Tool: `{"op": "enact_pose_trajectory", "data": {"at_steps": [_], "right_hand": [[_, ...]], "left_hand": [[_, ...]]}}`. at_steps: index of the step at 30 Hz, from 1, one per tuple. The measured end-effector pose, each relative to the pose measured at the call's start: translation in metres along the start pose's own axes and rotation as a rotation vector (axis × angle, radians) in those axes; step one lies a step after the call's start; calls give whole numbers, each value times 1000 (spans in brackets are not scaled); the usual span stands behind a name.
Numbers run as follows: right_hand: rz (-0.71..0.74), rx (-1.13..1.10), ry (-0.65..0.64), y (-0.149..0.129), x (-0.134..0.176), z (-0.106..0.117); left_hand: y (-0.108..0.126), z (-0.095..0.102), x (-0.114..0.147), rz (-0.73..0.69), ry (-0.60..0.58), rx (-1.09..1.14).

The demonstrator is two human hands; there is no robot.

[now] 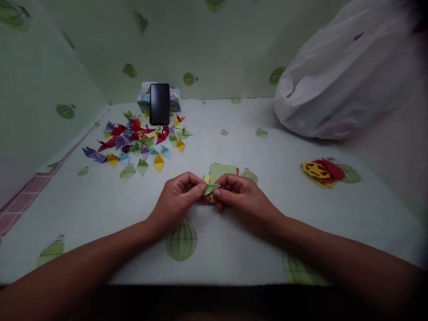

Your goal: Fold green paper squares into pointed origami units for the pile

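Between my two hands is a small folded piece of green origami paper (pixel 210 189). My left hand (pixel 182 194) pinches its left end with thumb and fingers. On the other side my right hand (pixel 239 194) pinches the right end, its fingers partly hidden behind the thumb. Just beyond and under the hands lies a stack of coloured paper squares (pixel 223 170), light green on top, with yellow and red edges peeking out. A pile of folded paper cranes (pixel 133 138) in red, purple, yellow, blue, green and orange spreads over the table at the back left.
A dark phone (pixel 159 104) leans upright against a tissue box (pixel 175 99) behind the cranes. At the back right sits a bulky white plastic bag (pixel 334 84). Red and yellow cut-out pieces (pixel 323 172) lie at the right. Walls (pixel 227 58) bound the table's back and left.
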State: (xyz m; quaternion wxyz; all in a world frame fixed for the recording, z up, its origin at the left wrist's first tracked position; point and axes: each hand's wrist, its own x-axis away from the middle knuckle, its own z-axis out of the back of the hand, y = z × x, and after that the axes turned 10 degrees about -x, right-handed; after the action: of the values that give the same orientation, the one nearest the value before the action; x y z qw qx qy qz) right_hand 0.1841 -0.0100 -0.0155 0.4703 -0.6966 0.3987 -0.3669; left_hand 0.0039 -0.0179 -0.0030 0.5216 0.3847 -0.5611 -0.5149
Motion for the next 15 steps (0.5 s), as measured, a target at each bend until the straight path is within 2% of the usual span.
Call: {"op": "enact_pose_trajectory", "data": {"at_steps": [15], "right_hand": [[-52, -59, 8, -5, 0, 0]], "left_hand": [[-3, -1, -2, 29, -56, 56]]}}
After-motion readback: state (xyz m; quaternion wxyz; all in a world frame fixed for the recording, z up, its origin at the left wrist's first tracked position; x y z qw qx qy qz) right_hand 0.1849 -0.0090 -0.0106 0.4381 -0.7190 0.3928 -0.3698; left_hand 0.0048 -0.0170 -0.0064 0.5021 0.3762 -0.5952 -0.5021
